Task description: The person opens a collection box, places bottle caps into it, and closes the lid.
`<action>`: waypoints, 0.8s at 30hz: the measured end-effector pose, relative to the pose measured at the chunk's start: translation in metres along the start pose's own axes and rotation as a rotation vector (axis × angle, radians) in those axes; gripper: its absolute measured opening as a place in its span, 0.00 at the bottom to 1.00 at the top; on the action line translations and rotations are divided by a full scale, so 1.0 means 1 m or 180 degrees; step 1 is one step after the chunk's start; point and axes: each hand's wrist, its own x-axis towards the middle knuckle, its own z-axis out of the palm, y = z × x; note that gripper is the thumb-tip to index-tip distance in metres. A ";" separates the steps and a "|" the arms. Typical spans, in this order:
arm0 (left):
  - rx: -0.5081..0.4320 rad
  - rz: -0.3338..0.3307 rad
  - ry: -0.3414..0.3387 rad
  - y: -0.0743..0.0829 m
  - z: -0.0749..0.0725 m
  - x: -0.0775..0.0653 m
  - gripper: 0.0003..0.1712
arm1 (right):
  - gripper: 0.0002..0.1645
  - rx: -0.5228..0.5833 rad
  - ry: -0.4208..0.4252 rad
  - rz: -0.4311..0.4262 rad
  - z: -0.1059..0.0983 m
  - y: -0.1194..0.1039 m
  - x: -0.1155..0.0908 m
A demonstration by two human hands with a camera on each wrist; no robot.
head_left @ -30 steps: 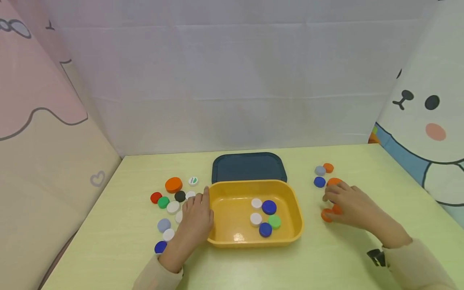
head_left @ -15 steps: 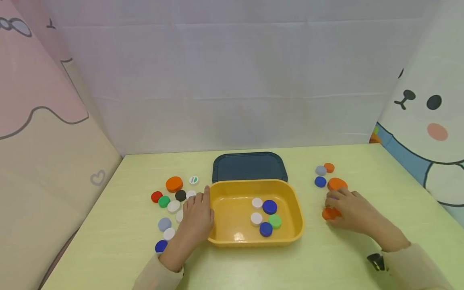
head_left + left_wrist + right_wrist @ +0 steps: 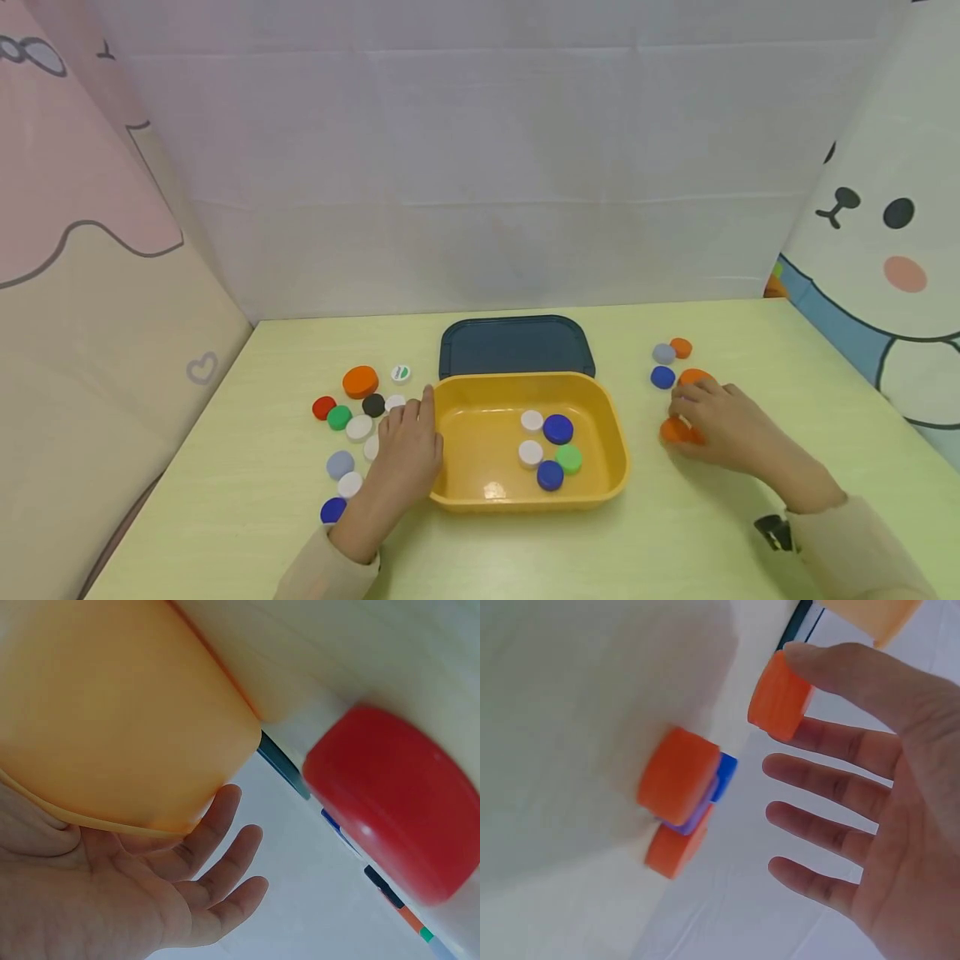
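My left hand (image 3: 405, 458) holds the left rim of a yellow plastic box (image 3: 480, 502), its index finger along the edge. In the left wrist view the other fingers (image 3: 244, 840) hang loosely beside the box wall. Over on the right, my right hand (image 3: 723, 425) pinches an orange bottle cap (image 3: 780, 697) between thumb and index finger; the remaining fingers are spread. Close by in the right wrist view stand another orange cap (image 3: 676, 780), a purple cap (image 3: 686, 825) and a further orange one (image 3: 671, 851). The hand hides part of these in the head view.
Inside the box lie white caps (image 3: 531, 454), blue caps (image 3: 558, 429) and a light green cap (image 3: 568, 458). A dark flat tray or lid (image 3: 516, 346) is behind it. Several mixed caps, including an orange one (image 3: 361, 382), lie left; a blue cap (image 3: 662, 377) lies right.
My right thumb and index finger have closed on an orange cap, which has shifted slightly left and up in the head view. My left hand and the box have stayed put.
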 end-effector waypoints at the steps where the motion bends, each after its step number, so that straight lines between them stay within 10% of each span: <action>1: 0.0006 -0.0002 0.0002 0.000 0.000 0.000 0.33 | 0.14 -0.0003 0.0054 -0.0029 -0.002 -0.001 0.002; 24: -0.0021 -0.0007 -0.0004 0.000 0.000 0.000 0.32 | 0.19 -0.0037 0.0421 -0.0477 -0.033 -0.052 0.063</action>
